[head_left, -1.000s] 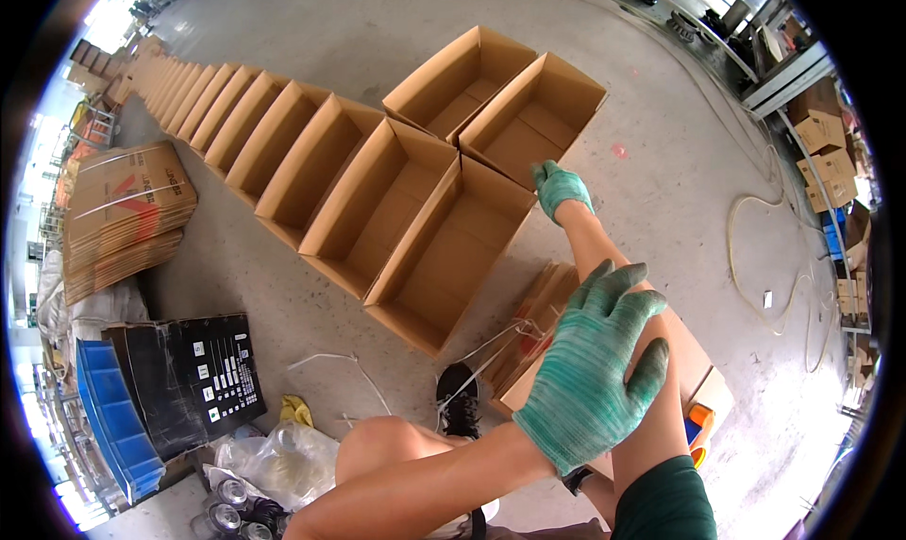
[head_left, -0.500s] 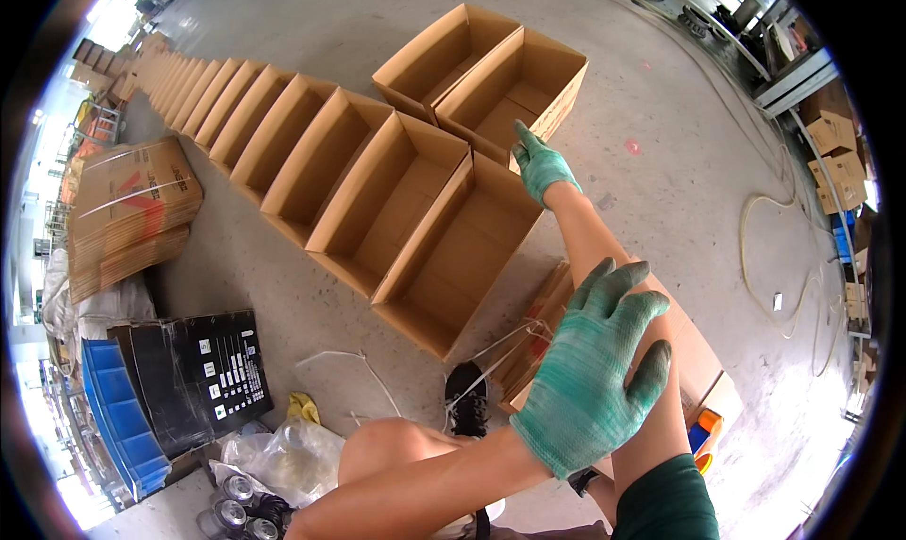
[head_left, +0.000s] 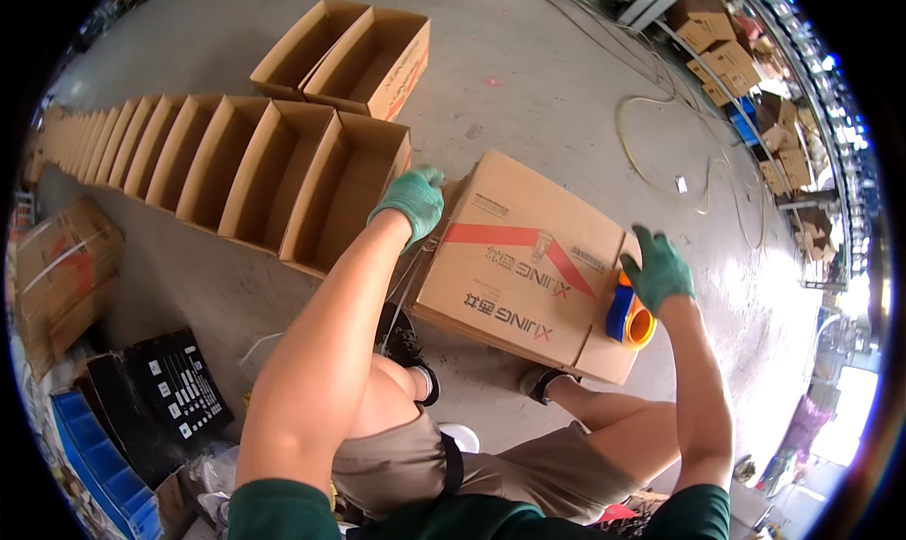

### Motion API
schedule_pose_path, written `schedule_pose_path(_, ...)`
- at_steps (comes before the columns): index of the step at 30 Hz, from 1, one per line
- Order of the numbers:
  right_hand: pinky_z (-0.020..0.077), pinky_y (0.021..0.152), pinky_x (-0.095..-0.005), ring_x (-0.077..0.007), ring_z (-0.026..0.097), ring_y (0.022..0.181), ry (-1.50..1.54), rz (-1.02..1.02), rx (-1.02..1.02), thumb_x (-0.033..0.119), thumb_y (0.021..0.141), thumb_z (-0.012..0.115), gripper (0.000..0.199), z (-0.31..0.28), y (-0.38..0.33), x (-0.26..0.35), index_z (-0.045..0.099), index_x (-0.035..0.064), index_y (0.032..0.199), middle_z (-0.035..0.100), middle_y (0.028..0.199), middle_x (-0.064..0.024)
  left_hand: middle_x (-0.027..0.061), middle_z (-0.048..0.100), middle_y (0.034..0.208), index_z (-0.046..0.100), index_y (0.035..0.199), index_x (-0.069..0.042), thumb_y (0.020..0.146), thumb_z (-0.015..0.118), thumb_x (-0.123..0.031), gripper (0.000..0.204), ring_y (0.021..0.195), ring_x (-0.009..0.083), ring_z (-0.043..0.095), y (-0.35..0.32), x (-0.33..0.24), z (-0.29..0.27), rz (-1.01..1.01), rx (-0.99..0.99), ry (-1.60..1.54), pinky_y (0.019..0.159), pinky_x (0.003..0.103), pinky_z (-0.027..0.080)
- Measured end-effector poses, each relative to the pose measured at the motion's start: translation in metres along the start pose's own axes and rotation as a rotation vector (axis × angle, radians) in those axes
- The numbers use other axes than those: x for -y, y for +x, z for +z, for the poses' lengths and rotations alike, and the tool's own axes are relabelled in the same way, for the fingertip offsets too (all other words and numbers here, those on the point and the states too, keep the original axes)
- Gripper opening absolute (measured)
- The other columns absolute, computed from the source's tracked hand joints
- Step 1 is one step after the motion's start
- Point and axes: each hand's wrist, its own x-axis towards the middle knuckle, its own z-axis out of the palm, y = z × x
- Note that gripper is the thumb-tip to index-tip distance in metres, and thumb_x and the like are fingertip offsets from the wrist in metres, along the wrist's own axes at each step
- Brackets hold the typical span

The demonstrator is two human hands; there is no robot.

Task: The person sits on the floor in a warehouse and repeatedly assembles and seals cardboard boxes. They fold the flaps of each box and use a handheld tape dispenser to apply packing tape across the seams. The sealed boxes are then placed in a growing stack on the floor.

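My left hand [head_left: 411, 202], in a green glove, hovers between the nearest open carton [head_left: 351, 186] and the left end of a stack of flattened cartons [head_left: 510, 257]. Its fingers bend away from view, so their grip is hidden. At the stack's right end my right hand [head_left: 662, 268], also gloved, is open with thumb and fingers apart. Just beside it a blue and orange tape dispenser [head_left: 629, 316] rests on the stack's edge. The top flattened carton has a red stripe and dark print.
A long row of open cartons [head_left: 193, 158] runs to the far left. Two more open cartons [head_left: 368, 63] stand behind it. At lower left are a black box [head_left: 156, 398], a blue bin [head_left: 99, 464] and bundled cardboard [head_left: 71, 276]. A hose [head_left: 623, 139] lies on the floor at right.
The view has swung right. My right hand has left the far pair of cartons and come back to the stack's right end; my left hand has moved forward to the stack's left end.
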Motion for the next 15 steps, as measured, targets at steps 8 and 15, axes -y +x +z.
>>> schedule_pose_path(8,0.0528,0.086,-0.0483,-0.0405,0.065,0.100,0.233,0.134,0.179,0.026,0.094,0.062,0.052,0.105,-0.091,-0.051,0.048,0.0218,0.144,0.066,0.110,-0.0228,0.0133,0.070,0.118,0.062,0.128,-0.005,0.094,0.052,-0.010,0.036,0.112,0.0286,0.065,0.021,0.004,0.056,-0.075,0.514,0.471,0.100,0.040,0.050)
schedule_pose_path(15,0.0517,0.082,-0.0477,-0.0401,0.067,0.094,0.342,0.071,0.052,0.016,0.088,0.064,0.043,0.160,-0.087,-0.080,0.058,0.0207,0.131,0.069,0.099,-0.0200,0.0179,0.064,0.124,0.052,0.137,0.000,0.096,0.066,-0.020,0.048,0.112,0.0257,0.062,-0.024,-0.055,0.050,-0.088,0.339,-0.265,0.099,0.038,0.049)
